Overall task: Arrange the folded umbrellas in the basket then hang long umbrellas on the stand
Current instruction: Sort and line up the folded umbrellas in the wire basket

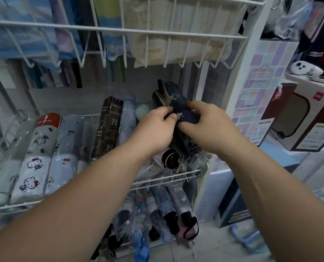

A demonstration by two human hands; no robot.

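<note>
— What was the basket (167,178) made of?
— Smooth, white-coated metal wire. Over its right end, the navy umbrella (184,110) looked like matt cloth.
— And the brown umbrella (108,127) inside it?
— Wrapped in glossy, crinkled clear plastic, like the cat-print umbrellas (32,184) at its left end.

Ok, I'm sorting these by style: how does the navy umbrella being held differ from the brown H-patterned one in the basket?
The navy umbrella carries pale scattered motifs; the brown umbrella repeats a letter H. The navy umbrella is gripped by the left hand and right hand, tilted over the basket; the brown umbrella lies in the basket untouched. Both are folded compact umbrellas.
</note>
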